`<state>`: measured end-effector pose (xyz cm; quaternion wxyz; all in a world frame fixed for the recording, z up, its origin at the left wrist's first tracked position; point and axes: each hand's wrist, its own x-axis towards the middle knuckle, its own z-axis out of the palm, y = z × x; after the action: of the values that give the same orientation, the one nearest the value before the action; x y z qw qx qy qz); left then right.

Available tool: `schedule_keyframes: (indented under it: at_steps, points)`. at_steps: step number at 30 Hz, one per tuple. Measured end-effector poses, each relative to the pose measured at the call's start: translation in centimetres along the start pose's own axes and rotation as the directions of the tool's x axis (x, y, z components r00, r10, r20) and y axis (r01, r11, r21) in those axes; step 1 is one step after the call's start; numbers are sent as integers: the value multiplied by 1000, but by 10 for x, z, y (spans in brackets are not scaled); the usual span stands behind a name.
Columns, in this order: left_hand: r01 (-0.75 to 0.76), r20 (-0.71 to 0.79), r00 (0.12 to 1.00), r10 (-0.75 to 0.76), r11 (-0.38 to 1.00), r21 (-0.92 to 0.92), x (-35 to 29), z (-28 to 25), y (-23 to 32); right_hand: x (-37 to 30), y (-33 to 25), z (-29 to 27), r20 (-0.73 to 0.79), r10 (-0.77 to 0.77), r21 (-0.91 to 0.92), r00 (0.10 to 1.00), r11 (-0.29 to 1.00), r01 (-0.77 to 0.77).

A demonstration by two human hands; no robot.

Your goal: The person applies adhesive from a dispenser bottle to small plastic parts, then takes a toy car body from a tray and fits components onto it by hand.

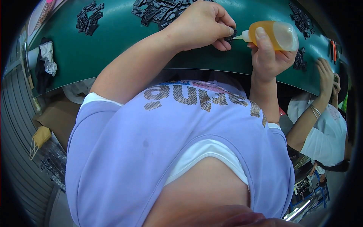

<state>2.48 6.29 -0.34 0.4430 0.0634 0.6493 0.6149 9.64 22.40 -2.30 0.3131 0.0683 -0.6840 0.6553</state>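
My left hand (202,24) pinches a small black part (230,36) between thumb and fingers, just above the near edge of the green table (117,38). My right hand (269,56) grips a small squeeze bottle of amber liquid (278,34), lying sideways. Its white nozzle (241,36) points left and almost touches the black part. Both forearms reach up from my lilac shirt, which fills the lower picture.
Heaps of small black parts lie on the table: one at the far left (90,18), one behind my left hand (157,11), others at the right (300,19). A co-worker's hand (326,73) rests at the table's right edge. Cloths (47,56) hang at the left.
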Motion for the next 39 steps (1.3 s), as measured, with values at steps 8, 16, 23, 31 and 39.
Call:
schedule_keyframes:
  at_steps: [8, 16, 23, 31, 39]
  points:
    - [-428, -79, 875, 477, 841, 332, 5, 10, -16, 18, 7, -41, -236, 308, 413, 922, 890, -191]
    - [-332, -301, 468, 831, 481, 811, -54, -60, -10, 17, 4, -21, -293, 385, 440, 875, 867, -234]
    - [307, -625, 593, 508, 574, 759, -86, -208, -20, 20, 0, -19, -206, 363, 417, 909, 873, -254]
    - [40, -604, 580, 546, 722, 691, -88, -164, 18, 19, 11, -24, -213, 342, 455, 915, 863, -217]
    - [-200, -47, 978, 205, 975, 92, -48, -26, 14, 18, -2, -13, -272, 328, 454, 905, 873, -179]
